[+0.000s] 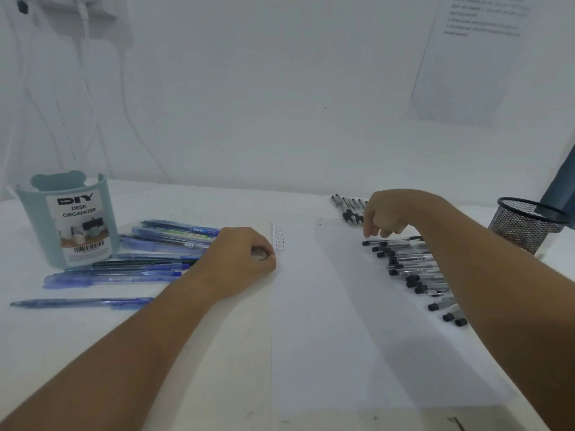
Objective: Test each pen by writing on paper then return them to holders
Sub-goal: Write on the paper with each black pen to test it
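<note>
My right hand (384, 214) hangs over the top end of the row of black-capped pens (413, 269), fingers loosely curled and pointing down, holding nothing that I can see; the fingertips (367, 233) sit just above the uppermost pen of that row. Those pens lie side by side with their long axes running roughly left to right, caps toward the sheet of paper (342, 321), so the nearest one is straight below my fingers and its barrel runs off under my forearm. That makes the right hand by far the nearer one for the next pick. A smaller batch of black pens (350, 206) lies just beyond my knuckles, near the paper's far corner. My left hand (239, 259) rests on the table (217, 353) in a loose fist at the paper's left edge, gripping nothing visible, probably steadying the sheet. Beside its knuckles a short column of written words (279, 237) runs down the top left of the paper; it seems to read "Test" over and over (too small to be sure). The blue pens (140, 259) lie scattered well off to the left, by the pale blue holder (67, 219), whose label reads "DIY DESK ORGANIZER". The black mesh cup (525, 223) stands far right, past my right arm, and appears empty. I judge most pens are not yet tested.
</note>
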A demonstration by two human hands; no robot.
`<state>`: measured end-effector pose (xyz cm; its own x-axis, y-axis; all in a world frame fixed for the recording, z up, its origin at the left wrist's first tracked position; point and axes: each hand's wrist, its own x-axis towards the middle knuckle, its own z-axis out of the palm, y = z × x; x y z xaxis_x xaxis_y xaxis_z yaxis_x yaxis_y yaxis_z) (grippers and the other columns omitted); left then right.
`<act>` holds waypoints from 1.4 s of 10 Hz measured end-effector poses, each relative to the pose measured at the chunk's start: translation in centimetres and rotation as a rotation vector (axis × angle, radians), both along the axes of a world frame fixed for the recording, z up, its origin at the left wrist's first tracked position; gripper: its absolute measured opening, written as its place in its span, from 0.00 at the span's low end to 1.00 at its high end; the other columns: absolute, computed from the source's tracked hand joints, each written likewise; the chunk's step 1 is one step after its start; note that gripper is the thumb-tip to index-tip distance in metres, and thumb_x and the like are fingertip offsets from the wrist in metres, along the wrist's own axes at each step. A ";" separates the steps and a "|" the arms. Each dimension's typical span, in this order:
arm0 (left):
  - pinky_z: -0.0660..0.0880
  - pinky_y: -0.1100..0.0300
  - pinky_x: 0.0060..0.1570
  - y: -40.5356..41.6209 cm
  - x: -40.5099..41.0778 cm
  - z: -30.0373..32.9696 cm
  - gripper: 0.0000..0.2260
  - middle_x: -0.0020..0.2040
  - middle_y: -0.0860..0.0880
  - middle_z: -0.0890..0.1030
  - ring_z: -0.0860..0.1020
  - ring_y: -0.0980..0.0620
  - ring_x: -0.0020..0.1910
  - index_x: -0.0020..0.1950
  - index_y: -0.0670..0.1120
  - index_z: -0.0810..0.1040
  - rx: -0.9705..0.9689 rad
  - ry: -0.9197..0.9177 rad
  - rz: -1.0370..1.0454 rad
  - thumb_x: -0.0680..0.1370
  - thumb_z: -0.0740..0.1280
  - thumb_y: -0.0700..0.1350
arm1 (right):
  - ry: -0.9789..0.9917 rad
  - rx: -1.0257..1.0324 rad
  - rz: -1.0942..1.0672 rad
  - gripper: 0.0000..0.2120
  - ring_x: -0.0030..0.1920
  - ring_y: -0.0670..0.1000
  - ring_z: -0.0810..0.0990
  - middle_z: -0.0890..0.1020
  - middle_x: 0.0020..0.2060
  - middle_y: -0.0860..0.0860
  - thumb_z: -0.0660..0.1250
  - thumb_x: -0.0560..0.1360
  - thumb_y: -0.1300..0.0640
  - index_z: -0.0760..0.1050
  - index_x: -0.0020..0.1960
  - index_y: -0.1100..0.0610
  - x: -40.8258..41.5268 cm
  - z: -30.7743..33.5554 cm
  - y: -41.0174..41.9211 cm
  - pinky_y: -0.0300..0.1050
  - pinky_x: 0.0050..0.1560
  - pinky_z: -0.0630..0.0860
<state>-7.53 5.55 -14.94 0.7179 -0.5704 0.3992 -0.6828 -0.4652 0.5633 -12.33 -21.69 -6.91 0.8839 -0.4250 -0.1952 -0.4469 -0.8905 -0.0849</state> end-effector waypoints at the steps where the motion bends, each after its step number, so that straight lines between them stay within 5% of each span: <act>1: 0.72 0.65 0.51 0.0 0.0 -0.1 0.03 0.45 0.55 0.82 0.77 0.58 0.47 0.42 0.49 0.83 -0.001 -0.005 0.000 0.72 0.70 0.44 | 0.049 -0.053 0.018 0.22 0.50 0.51 0.84 0.84 0.47 0.50 0.54 0.74 0.71 0.82 0.43 0.52 -0.3 -0.3 0.1 0.40 0.41 0.77; 2: 0.71 0.66 0.51 0.0 0.1 -0.1 0.03 0.46 0.55 0.81 0.77 0.58 0.47 0.43 0.49 0.83 0.008 -0.011 0.005 0.72 0.70 0.45 | 0.044 -0.086 0.037 0.22 0.49 0.52 0.83 0.82 0.39 0.47 0.54 0.72 0.73 0.81 0.44 0.51 -0.4 -0.5 0.0 0.41 0.41 0.76; 4: 0.72 0.65 0.52 0.1 0.1 -0.3 0.03 0.47 0.55 0.81 0.77 0.58 0.48 0.44 0.50 0.83 0.006 -0.006 0.010 0.72 0.70 0.46 | 0.014 -0.156 0.100 0.14 0.49 0.50 0.77 0.81 0.48 0.49 0.61 0.76 0.68 0.79 0.53 0.54 -0.1 -1.1 -0.5 0.43 0.49 0.72; 5: 0.72 0.64 0.52 0.1 0.2 -0.3 0.03 0.46 0.55 0.81 0.77 0.59 0.48 0.43 0.50 0.83 0.008 -0.012 0.000 0.72 0.70 0.46 | -0.254 -0.128 0.217 0.08 0.45 0.48 0.76 0.77 0.50 0.50 0.60 0.80 0.62 0.76 0.54 0.53 0.1 -1.2 -0.2 0.41 0.42 0.71; 6: 0.72 0.64 0.52 0.1 0.2 -0.4 0.03 0.46 0.55 0.81 0.77 0.58 0.48 0.44 0.49 0.83 0.015 -0.014 -0.009 0.73 0.70 0.45 | -0.625 0.019 0.290 0.12 0.38 0.43 0.72 0.76 0.47 0.51 0.57 0.80 0.66 0.74 0.56 0.52 0.4 -1.3 1.0 0.32 0.30 0.66; 7: 0.71 0.68 0.51 0.1 0.3 -0.4 0.03 0.46 0.55 0.81 0.77 0.59 0.47 0.44 0.49 0.83 0.009 -0.013 -0.016 0.73 0.70 0.44 | -0.836 0.091 0.283 0.14 0.41 0.47 0.75 0.74 0.47 0.52 0.57 0.81 0.64 0.74 0.61 0.52 1.1 -1.5 2.5 0.28 0.33 0.67; 8: 0.68 0.75 0.47 0.1 0.5 -0.4 0.04 0.47 0.54 0.81 0.77 0.58 0.47 0.46 0.47 0.84 0.012 -0.028 -0.023 0.74 0.69 0.43 | -0.942 0.337 0.161 0.15 0.42 0.51 0.76 0.77 0.48 0.51 0.59 0.81 0.57 0.72 0.67 0.52 1.4 -2.0 4.1 0.37 0.38 0.69; 10: 0.66 0.79 0.46 0.2 0.5 -0.5 0.05 0.48 0.52 0.82 0.77 0.58 0.47 0.47 0.46 0.84 0.011 -0.049 -0.023 0.74 0.68 0.41 | -0.994 1.249 0.031 0.19 0.30 0.52 0.75 0.75 0.42 0.56 0.59 0.80 0.67 0.69 0.70 0.57 0.3 -4.1 7.2 0.44 0.29 0.73; 12: 0.66 0.79 0.46 0.1 0.4 -0.5 0.05 0.47 0.52 0.82 0.77 0.58 0.47 0.47 0.46 0.84 0.011 -0.068 -0.020 0.74 0.69 0.42 | -1.021 1.481 -0.128 0.28 0.25 0.47 0.60 0.70 0.34 0.50 0.54 0.77 0.67 0.72 0.68 0.41 0.0 -4.1 8.0 0.38 0.22 0.56; 14: 0.65 0.80 0.45 0.1 0.4 -0.6 0.05 0.47 0.52 0.82 0.77 0.58 0.47 0.47 0.47 0.84 0.017 -0.083 -0.016 0.74 0.69 0.42 | -1.023 1.481 -0.198 0.24 0.27 0.48 0.57 0.69 0.32 0.49 0.57 0.76 0.67 0.72 0.64 0.44 -0.2 -4.3 8.5 0.38 0.22 0.53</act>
